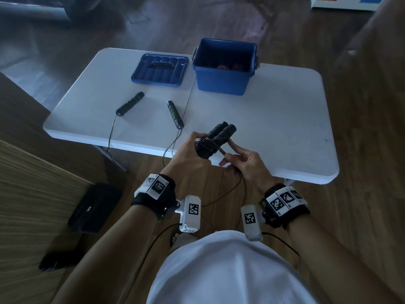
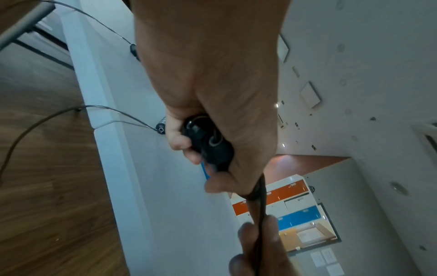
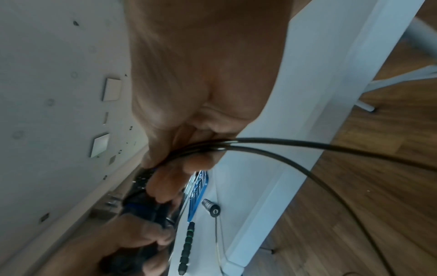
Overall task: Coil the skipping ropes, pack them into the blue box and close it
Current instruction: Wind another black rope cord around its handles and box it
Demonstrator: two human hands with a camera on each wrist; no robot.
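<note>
My left hand (image 1: 190, 152) grips two black rope handles (image 1: 221, 133) held side by side, with black cord wound round them; the handle ends (image 2: 208, 142) show in the left wrist view. My right hand (image 1: 241, 160) pinches the loose black cord (image 3: 295, 149) beside the bundle, and the cord trails down past the table edge. A second skipping rope lies on the white table (image 1: 274, 128): one handle (image 1: 130, 103) at the left, one with green rings (image 1: 175, 114) near the middle. The open blue box (image 1: 223, 66) stands at the back, with reddish things dimly seen inside.
The blue lid (image 1: 160, 70) lies upside down left of the box. The second rope's cords (image 1: 111, 130) hang over the table's near edge to the wooden floor. A black case (image 1: 94, 207) lies on the floor at the left.
</note>
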